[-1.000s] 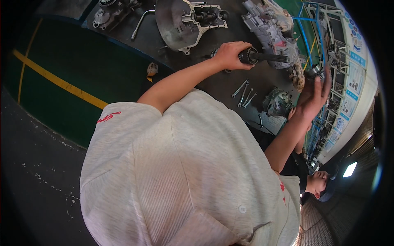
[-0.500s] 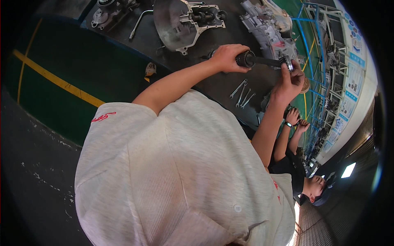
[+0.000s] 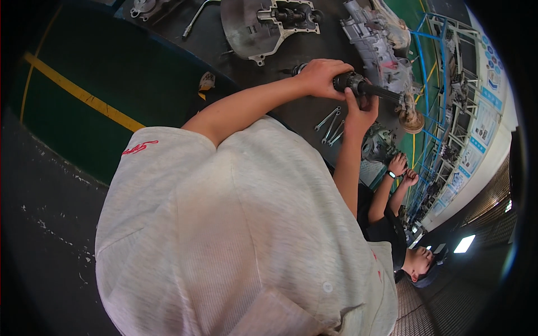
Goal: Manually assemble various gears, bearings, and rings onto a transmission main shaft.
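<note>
My left hand [image 3: 325, 77] is wrapped round a dark, greasy gear shaft [image 3: 384, 92], held above the bench. One end of the shaft sticks out beyond my left wrist, and a splined end points right. At the toothed part of the shaft, my right hand [image 3: 361, 112] closes its thumb and fingers round it, close to my left hand. Whether a separate ring sits under my right fingers cannot be made out. Below the shaft, several small wrenches [image 3: 330, 126] lie on the dark bench [image 3: 297, 109].
An opened bell-shaped gearbox housing [image 3: 246, 31] lies across the bench, with a bent-handled wrench [image 3: 196, 19] to its left. Farther right stands a silver gearbox casing [image 3: 375, 42]. A co-worker's hands [image 3: 400, 168] work beside another dark metal assembly [image 3: 381, 143] at the right.
My right hand has moved left along the shaft, from its splined end to the toothed part. The shiny ring seen in its fingers before is not distinguishable now. The whole view has shifted slightly.
</note>
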{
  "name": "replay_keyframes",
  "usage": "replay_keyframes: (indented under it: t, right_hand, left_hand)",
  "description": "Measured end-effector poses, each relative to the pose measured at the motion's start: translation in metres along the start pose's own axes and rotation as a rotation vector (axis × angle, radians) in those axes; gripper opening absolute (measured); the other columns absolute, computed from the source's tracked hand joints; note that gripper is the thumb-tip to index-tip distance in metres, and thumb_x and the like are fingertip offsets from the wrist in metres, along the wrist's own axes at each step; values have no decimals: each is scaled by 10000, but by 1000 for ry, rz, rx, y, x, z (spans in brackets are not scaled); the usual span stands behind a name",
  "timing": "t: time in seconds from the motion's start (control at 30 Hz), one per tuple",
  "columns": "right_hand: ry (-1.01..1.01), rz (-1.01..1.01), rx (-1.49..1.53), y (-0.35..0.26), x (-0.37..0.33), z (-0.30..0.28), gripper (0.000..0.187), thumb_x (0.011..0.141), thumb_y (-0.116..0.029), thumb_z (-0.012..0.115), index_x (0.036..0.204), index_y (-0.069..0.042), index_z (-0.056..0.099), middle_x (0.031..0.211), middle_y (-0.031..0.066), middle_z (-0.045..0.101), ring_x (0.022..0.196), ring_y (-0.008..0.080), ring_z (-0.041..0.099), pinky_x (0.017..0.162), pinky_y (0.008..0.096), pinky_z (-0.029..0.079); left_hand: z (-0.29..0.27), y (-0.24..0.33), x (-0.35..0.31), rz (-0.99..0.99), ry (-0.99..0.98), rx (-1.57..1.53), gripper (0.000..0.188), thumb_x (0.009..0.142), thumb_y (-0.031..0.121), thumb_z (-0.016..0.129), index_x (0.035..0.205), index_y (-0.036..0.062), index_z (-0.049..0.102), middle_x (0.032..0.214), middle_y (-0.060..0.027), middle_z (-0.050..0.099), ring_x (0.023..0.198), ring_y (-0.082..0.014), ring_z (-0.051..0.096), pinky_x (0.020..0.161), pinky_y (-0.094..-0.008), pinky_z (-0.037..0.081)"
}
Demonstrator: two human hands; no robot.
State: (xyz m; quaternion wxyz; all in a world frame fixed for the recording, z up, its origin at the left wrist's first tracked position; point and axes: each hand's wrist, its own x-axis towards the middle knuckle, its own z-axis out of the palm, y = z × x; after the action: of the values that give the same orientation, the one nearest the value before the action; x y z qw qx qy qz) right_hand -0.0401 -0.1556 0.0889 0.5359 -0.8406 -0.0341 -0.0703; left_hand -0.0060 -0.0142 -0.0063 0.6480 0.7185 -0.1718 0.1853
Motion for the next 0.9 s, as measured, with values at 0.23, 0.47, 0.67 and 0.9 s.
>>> replay_keyframes:
  t: [0.23,0.47,0.67,0.9]
  right_hand:
    - [-62,15,-21,-1,11,-11,587,777,-11,879,1289,40,598,1314,153,632,1176,219,634,1021,348,509]
    - [146,3,-40,-57,23,-35,509,787,43,853,1242,33,625,1212,121,675,1084,182,659,934,317,537]
    - [341,-357,163,-157,45,-69,534,867,64,737,1364,46,543,1223,153,670,1095,235,655,964,350,536]
    - [385,-293,300,-119,50,-87,339,926,41,700,1248,19,595,1177,161,676,1067,279,691,952,379,564]
  left_hand:
    - [3,-3,0,13,15,25,636,667,448,819,1176,101,663,1052,-103,703,986,-335,692,851,-450,560]
    - [4,1,4,-18,-37,1,634,682,452,838,1187,112,663,1047,-112,704,991,-337,689,868,-449,552]
    - [-6,7,7,-90,-47,-2,644,679,394,884,1201,87,666,1154,-117,710,1057,-345,689,916,-413,554]
    - [-1,16,11,-94,-73,7,626,674,395,875,1175,81,667,1113,-119,710,1046,-348,688,905,-435,553]
